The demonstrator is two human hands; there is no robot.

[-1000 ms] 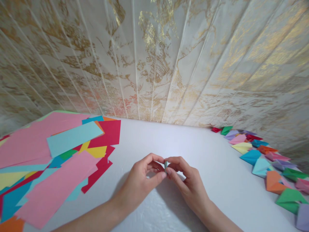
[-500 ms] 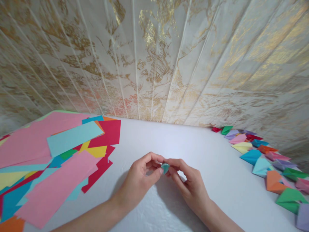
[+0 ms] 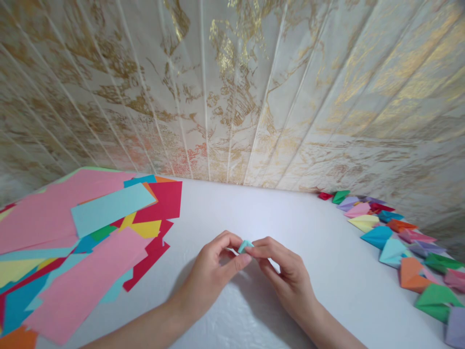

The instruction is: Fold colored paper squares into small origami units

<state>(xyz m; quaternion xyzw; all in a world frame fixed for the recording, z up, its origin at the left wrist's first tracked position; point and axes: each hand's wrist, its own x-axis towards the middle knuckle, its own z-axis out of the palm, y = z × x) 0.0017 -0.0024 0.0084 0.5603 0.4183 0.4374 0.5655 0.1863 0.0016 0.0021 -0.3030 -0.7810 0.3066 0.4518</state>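
My left hand (image 3: 212, 272) and my right hand (image 3: 283, 274) meet over the white table (image 3: 254, 213), both pinching a small folded teal paper piece (image 3: 244, 245) between thumbs and fingertips. Only a corner of the paper shows above the fingers; the rest is hidden between them. Both hands hover just above the tabletop, near its middle front.
A loose pile of flat coloured paper strips (image 3: 80, 242), pink, teal, red, yellow, covers the left of the table. Several folded paper triangles (image 3: 395, 242) in mixed colours lie along the right edge. A cream and gold patterned wall (image 3: 232, 87) stands right behind.
The teal piece has turned in my fingers, from a thin upright edge to a small pointed corner tipped left. Both hands stay in the same spot.
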